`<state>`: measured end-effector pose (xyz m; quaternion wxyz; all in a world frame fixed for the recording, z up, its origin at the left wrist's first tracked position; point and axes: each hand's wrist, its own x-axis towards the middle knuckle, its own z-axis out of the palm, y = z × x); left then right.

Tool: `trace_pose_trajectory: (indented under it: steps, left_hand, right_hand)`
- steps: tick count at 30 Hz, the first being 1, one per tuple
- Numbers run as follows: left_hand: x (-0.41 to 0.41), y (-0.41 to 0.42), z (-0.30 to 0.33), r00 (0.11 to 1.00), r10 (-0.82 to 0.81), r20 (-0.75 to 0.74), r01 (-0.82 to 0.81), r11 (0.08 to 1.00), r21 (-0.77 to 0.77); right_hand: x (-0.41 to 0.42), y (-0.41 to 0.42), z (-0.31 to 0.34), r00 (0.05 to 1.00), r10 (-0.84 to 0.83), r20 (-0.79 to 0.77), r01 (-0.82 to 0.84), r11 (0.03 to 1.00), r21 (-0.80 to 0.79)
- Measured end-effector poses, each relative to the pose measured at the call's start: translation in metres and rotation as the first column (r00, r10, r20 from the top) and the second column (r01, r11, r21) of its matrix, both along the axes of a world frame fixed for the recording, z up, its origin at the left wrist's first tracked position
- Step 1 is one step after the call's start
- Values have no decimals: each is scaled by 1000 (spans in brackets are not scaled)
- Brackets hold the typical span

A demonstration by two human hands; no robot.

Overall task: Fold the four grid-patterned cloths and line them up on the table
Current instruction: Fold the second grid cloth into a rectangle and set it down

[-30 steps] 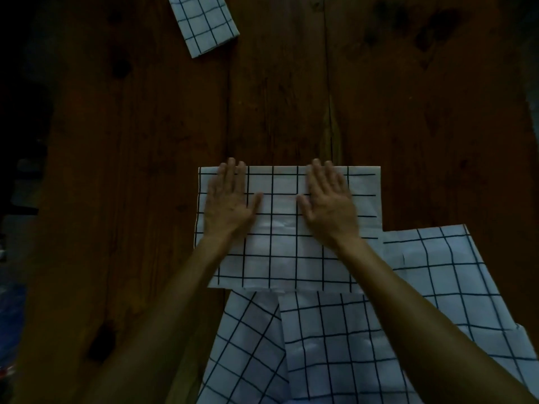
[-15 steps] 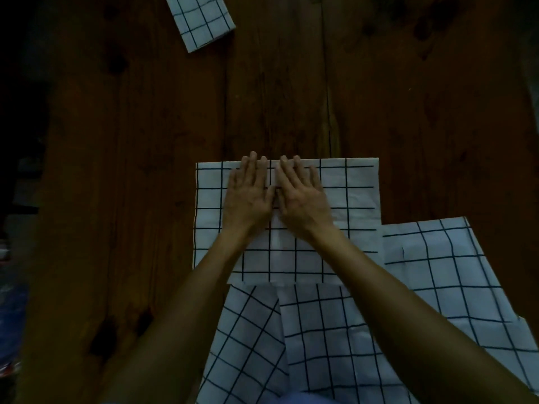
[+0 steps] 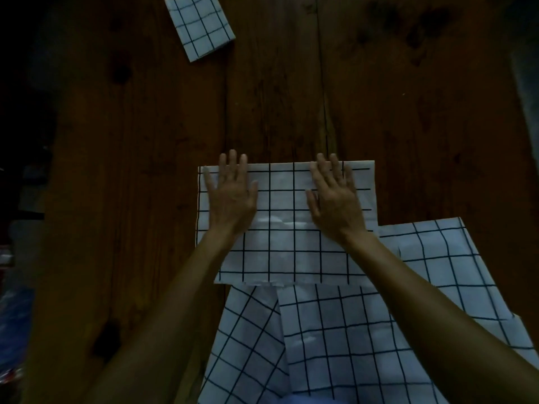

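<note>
A: Start nearest the person. What lies along the near edge of the table (image 3: 131,199)?

B: The unfolded grid-patterned cloths (image 3: 335,339) — a loose heap overlapping one another, one corner spreading off to the right. I'd judge they are kept close so the next one can be drawn straight up into the working space. How many are in the heap I can't tell for sure; the layers hide each other.

A: And just beyond them?

B: The half-folded cloth (image 3: 287,249), a wide rectangle lying square to the person, its near edge lapping over the heap. Both hands rest on its far half. The left hand (image 3: 232,193) lies flat near the left edge with straight, slightly spread fingers; the right hand (image 3: 335,193) lies flat toward the right side the same way. Neither grips anything — palms down, pressing.

A: Why apart like that?

B: My reading: flat palms set wide smooth the layers and set the crease along the far edge, where the fingertips reach. It also pins the cloth so it won't slide on the wood.

A: Farthest away?

B: The small folded cloth (image 3: 201,26), a compact rectangle at the far left, slightly askew and well apart from the hands. It looks like the start of the row, left where the others can line up beside it.
</note>
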<state>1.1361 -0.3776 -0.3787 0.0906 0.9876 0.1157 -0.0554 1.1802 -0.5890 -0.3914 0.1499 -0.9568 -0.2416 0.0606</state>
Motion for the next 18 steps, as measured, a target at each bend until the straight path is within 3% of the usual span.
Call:
trace_pose_trajectory:
  steps: [4, 9, 18]
  left_hand:
    - [24, -24, 0, 990, -120, 75, 122, 992, -22]
    - [35, -27, 5, 978, -146, 151, 155, 987, -51]
    - [32, -21, 54, 962, -232, 142, 261, 936, -237]
  right_hand:
    - [9, 25, 4, 997, -16, -73, 23, 994, 105]
    - [16, 25, 5, 998, -48, -48, 54, 991, 125]
    - [26, 39, 57, 997, 63, -46, -58, 993, 99]
